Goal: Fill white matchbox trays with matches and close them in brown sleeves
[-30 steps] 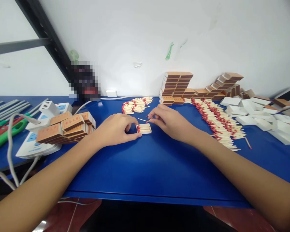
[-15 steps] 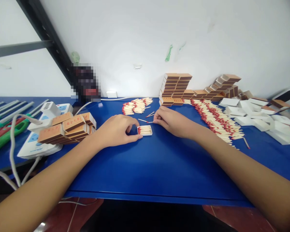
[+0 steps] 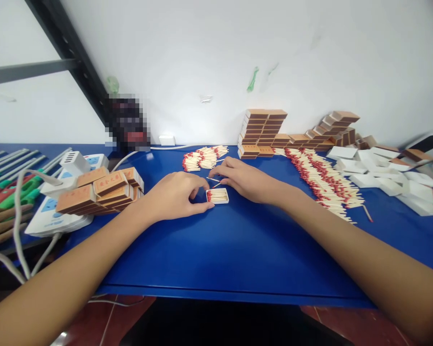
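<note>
A small white matchbox tray (image 3: 217,201), partly filled with red-tipped matches (image 3: 218,193), sits on the blue table. My left hand (image 3: 180,194) has thumb and index finger at the two corners of its left end, steadying it. Just behind the tray, my right hand (image 3: 243,178) is bent low over the table, with a single match (image 3: 217,184) at its thumb and fingers. Another loose match (image 3: 212,179) lies under those fingertips. The right hand partly hides the spot where the matches lie.
A small match pile (image 3: 204,158) lies behind my hands. To the right are long rows of matches (image 3: 324,182), stacked matchboxes (image 3: 261,129) and white trays (image 3: 386,175). On the left, more matchboxes (image 3: 110,185) rest on a power strip (image 3: 57,223) with cables.
My right hand has shifted left, its fingers stretching over the loose matches behind the tray. The match at its fingertips now tilts. My left hand stays nearly still.
</note>
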Available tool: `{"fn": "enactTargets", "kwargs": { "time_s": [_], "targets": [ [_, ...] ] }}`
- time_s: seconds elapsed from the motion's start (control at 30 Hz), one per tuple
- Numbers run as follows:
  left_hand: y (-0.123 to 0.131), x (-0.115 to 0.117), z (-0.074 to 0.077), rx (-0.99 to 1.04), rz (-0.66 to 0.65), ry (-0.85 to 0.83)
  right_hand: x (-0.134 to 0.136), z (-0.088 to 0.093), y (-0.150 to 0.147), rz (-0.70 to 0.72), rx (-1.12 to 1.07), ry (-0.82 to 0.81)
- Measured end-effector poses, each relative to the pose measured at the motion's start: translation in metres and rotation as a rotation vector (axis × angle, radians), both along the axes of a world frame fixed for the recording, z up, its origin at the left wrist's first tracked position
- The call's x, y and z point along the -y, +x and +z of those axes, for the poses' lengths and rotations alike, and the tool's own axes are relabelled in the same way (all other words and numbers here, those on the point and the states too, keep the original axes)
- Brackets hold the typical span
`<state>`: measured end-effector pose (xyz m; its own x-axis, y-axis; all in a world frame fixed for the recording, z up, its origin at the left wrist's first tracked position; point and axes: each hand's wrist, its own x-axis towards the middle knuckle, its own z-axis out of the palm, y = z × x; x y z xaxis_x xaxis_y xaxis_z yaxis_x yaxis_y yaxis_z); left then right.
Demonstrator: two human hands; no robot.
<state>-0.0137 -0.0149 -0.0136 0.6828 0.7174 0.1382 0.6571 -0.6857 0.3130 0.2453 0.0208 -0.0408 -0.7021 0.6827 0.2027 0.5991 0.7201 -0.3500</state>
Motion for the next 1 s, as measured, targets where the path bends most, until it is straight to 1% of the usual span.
{"fn": "enactTargets", "kwargs": {
  "time_s": [0.07,0.2,0.4,0.57,0.7,0.8,0.9,1.0],
  "targets": [
    [0.000,0.000,0.000,0.000,0.003,0.002,-0.001,-0.003,0.000,0.006,0.009,0.029],
    [-0.001,-0.001,-0.001,-0.002,0.003,-0.001,-0.004,-0.008,0.002,-0.070,0.019,0.074],
    [-0.001,-0.002,-0.001,0.005,0.004,-0.001,-0.010,-0.008,0.016,-0.166,-0.015,0.074],
    [-0.002,-0.002,0.000,0.006,0.010,-0.014,-0.010,-0.007,0.020,-0.200,0.022,0.058],
    [-0.002,-0.002,-0.001,0.006,0.015,-0.010,-0.003,-0.002,0.012,-0.202,-0.041,0.070],
    [-0.002,-0.001,-0.001,0.004,0.015,-0.010,0.004,0.002,0.002,-0.164,-0.104,0.070],
    [-0.001,0.000,0.000,-0.001,0.006,-0.007,0.009,0.003,-0.005,-0.099,-0.095,0.023],
    [0.000,0.000,0.001,-0.003,0.006,-0.011,0.010,0.001,-0.006,-0.080,-0.074,-0.017]
  ]
}}
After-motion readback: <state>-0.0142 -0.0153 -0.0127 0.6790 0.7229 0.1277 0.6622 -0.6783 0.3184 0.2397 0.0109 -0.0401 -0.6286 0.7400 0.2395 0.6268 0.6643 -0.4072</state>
